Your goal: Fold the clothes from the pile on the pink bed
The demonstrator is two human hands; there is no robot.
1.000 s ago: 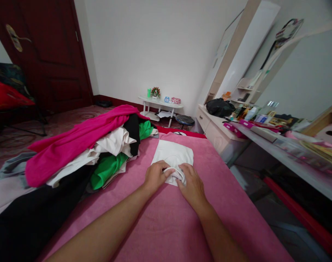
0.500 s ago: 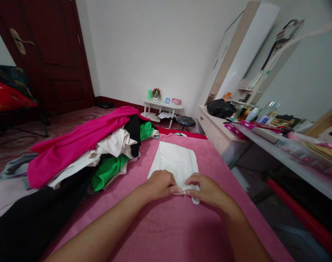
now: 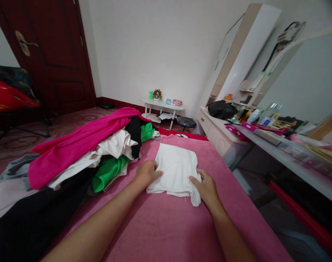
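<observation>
A white garment (image 3: 177, 169) lies folded into a rough rectangle on the pink bedcover (image 3: 160, 225). At its left edge, my left hand (image 3: 147, 174) pinches the cloth, thumb on top and fingers tucked at the side. My right hand (image 3: 208, 185) grips the opposite edge the same way, with the fingertips partly hidden. The near edge of the garment is uneven, and its near right corner sticks out towards me with a loose thread beside it.
To the left rises a heap of clothes with a magenta garment (image 3: 81, 142), a green one (image 3: 108, 173) and a black one (image 3: 46, 211). A cluttered dressing table (image 3: 223, 134) stands along the right. Beyond the bed are a low white table (image 3: 162, 104) and a round stool (image 3: 186, 122).
My hands have moved apart from the middle of the near edge to the garment's two sides. The near part of the cloth now lies flatter and wider.
</observation>
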